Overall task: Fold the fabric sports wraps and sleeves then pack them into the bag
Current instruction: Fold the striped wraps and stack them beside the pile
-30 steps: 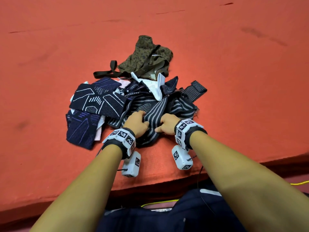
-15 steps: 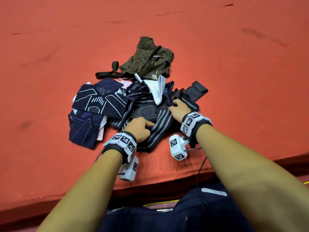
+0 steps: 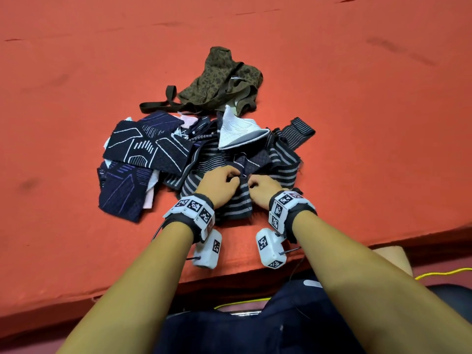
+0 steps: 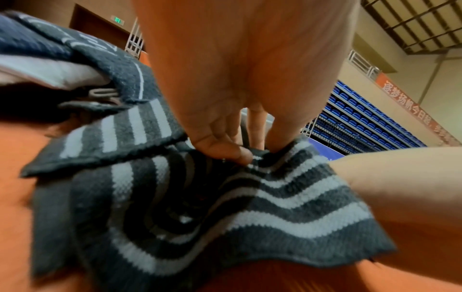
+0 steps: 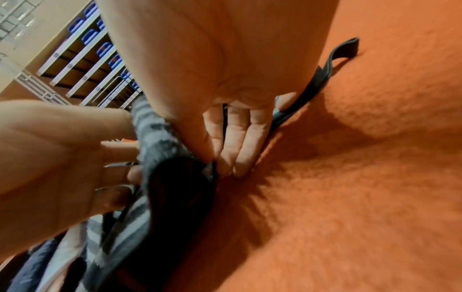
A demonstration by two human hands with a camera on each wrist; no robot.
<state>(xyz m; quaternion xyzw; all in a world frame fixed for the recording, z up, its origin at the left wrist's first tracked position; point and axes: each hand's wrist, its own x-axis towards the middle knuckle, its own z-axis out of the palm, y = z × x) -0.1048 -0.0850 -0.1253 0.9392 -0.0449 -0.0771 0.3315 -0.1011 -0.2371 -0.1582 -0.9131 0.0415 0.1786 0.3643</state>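
- The left hand and the right hand sit close together at the 6 o'clock edge of a heap of fabric on the red mat.
- Each grip is narrow, pinching the same grey-striped sleeve: the left thumb and fingers nip a bunched fold, while the right fingers press the dark edge beside it.
- The striped sleeve lies crumpled on the mat, its free end toward the person.
- At 10 o'clock from the hands lie navy patterned wraps, stacked flat.
- At 12 o'clock a white piece stands tented atop the heap.
- Beyond it, also at 12 o'clock, sits the olive camouflage bag, its dark strap trailing toward 10 o'clock.
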